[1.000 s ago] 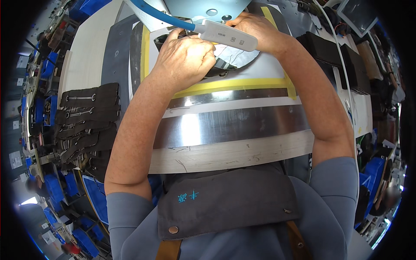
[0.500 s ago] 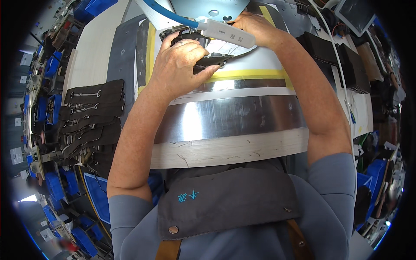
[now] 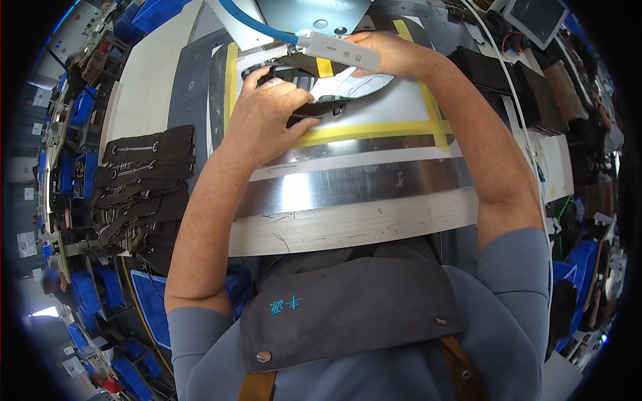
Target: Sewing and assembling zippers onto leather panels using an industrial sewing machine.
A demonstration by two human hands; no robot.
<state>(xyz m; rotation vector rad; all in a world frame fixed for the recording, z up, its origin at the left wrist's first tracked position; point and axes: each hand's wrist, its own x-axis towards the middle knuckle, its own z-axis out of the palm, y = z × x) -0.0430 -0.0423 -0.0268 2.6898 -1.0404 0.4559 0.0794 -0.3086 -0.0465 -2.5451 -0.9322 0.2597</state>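
A dark fabric bag piece (image 3: 331,105) with a zipper, a small metal ring, striped fabric and a white lining lies on the white work sheet (image 3: 394,110). My left hand (image 3: 267,113) grips its left part, fingers curled over it and thumb at the zippered near edge. At the piece's far right is my right hand (image 3: 394,53), its fingers bent in; the grey lamp head (image 3: 344,51) hides part of them and whatever they touch. Between the hands a yellow tab (image 3: 324,67) shows on a dark strip. A light blue machine housing (image 3: 307,12) stands just beyond.
Yellow tape edges the sheet, with a metal plate (image 3: 348,184) nearer me. Stacked dark fabric pieces with metal clasps (image 3: 144,170) hang at the table's left. Dark folded pieces (image 3: 491,73) lie at right, beside a white cable (image 3: 511,77). A blue bin (image 3: 150,304) stands below left.
The yellow tab and dark strip have come into sight between my hands, and more white lining shows. My right hand has shifted slightly toward me. The whole view has also moved a little.
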